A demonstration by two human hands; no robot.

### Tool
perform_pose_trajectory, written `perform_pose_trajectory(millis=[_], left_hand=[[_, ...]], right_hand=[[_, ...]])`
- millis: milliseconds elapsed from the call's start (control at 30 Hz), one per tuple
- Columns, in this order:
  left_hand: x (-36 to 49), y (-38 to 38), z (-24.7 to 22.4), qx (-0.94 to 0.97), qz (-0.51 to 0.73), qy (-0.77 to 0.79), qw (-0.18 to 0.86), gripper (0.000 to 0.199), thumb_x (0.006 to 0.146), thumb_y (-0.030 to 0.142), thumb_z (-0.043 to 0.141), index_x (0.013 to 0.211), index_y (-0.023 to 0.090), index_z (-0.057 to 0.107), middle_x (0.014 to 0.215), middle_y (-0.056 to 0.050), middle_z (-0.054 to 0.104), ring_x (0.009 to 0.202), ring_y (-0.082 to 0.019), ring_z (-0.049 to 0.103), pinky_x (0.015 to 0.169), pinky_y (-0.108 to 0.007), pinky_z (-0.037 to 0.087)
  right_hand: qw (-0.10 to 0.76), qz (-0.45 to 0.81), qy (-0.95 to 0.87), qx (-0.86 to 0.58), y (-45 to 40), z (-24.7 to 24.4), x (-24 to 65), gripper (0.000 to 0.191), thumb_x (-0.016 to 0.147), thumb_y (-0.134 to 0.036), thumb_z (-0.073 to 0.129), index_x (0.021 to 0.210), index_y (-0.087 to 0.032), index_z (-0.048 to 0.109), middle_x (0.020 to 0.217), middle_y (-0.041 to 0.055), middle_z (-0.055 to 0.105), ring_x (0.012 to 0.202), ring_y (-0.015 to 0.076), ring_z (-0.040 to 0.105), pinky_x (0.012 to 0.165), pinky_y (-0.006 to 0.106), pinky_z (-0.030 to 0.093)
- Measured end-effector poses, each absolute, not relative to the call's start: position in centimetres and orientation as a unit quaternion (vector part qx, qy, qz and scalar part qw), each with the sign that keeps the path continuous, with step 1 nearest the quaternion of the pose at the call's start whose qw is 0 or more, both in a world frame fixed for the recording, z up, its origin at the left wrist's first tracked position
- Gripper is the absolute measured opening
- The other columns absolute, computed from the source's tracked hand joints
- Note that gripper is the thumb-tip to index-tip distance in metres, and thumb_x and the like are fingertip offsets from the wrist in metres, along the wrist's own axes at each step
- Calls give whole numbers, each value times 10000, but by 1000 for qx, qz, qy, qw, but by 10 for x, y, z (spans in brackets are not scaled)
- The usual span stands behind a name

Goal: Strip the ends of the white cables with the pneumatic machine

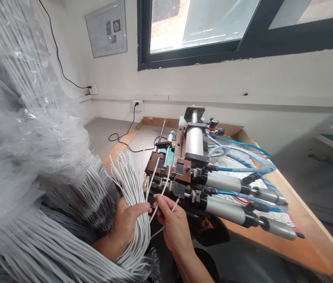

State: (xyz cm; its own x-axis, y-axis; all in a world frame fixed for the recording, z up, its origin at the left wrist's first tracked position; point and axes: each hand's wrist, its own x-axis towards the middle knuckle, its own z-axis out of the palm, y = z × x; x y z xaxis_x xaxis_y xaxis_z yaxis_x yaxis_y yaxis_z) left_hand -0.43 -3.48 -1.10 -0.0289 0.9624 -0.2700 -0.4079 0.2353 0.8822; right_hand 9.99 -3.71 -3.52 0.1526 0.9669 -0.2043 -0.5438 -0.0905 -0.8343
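Right hand (176, 224) has thumb and fingertips together on one pale cable (167, 182), its long axis running forward, slightly right, to the machine (183, 169) just ahead. Left hand (124, 225), just beside, is closed round the cable bundle (141, 230), ends forward; cylinders (227, 210) bound the right side, with more room nearer the body, off the table (308, 232)

The left hand (127, 223) grips a cable bundle (139, 220) beside the right hand (174, 223), near a machine (194, 141).
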Motion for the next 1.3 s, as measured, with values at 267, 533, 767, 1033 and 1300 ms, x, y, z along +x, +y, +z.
perform_pose_trajectory(millis=[267, 533, 767, 1033, 1300], left_hand=[[-7, -32, -14, 271, 541, 507, 614, 234, 553, 170, 707, 753, 129, 594, 543, 24, 616, 514, -153, 608, 488, -264, 501], [-6, -29, -12, 274, 541, 509, 611, 223, 548, 165, 699, 734, 119, 586, 547, 8, 623, 502, -148, 600, 487, -261, 496], [-5, -27, -15, 271, 534, 516, 613, 230, 533, 180, 712, 717, 123, 586, 532, 14, 615, 490, -155, 600, 489, -271, 493], [-2, -34, -10, 303, 536, 449, 648, 117, 587, 129, 661, 687, 112, 603, 534, 3, 627, 462, -128, 552, 486, -260, 462], [-4, -30, -10, 264, 557, 448, 648, 82, 575, 128, 661, 625, 116, 598, 534, -10, 635, 486, -146, 568, 498, -263, 458]], right_hand=[[629, 593, -208, -457, -43, -51, 100, 266, 621, -401, 706, 695, -147, 688, 507, -38, 463, 425, 54, 304, 404, 190, 209], [617, 627, -167, -445, -37, -45, 99, 285, 526, -388, 759, 623, -130, 690, 481, -32, 499, 396, 46, 343, 388, 182, 205], [608, 641, -156, -442, -33, -41, 101, 288, 513, -372, 772, 595, -116, 669, 464, -38, 471, 411, 45, 352, 392, 177, 228], [553, 691, -223, -409, -30, -35, 93, 323, 534, -393, 766, 665, -115, 666, 478, -33, 488, 428, 51, 387, 417, 177, 257], [607, 612, -232, -451, -46, -52, 94, 313, 629, -416, 703, 773, -140, 672, 552, 15, 577, 448, 79, 420, 384, 180, 229]])
